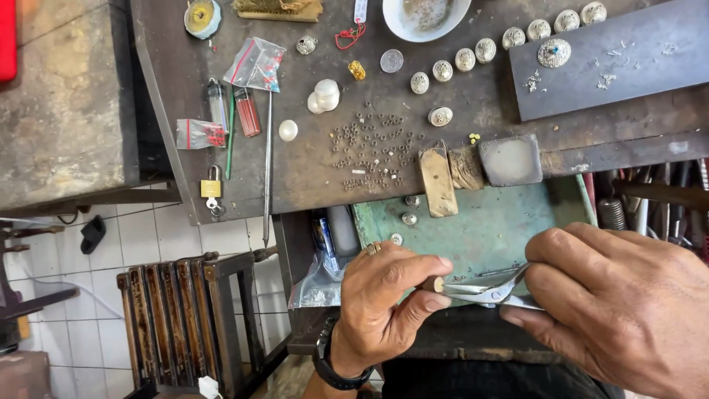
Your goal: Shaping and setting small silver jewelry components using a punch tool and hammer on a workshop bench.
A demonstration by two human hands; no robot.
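My left hand (388, 299), with a ring and a black wristwatch, pinches a small pale stick-like piece (436, 284) between thumb and forefinger. My right hand (620, 303) grips metal shears (487, 290), whose jaws meet the tip of that piece. Both hands hover over an open green-lined drawer (480, 229) under the workbench (310, 162). A wooden bench pin (437, 183) juts out over the drawer.
Several tiny metal rings (373, 148) lie scattered on the bench. A row of domed silver ornaments (484, 50) runs to the upper right beside a dark slab (628, 66). A white bowl (425, 16), padlock (211, 188), plastic bags, lighters and a wooden stool (185, 318) are around.
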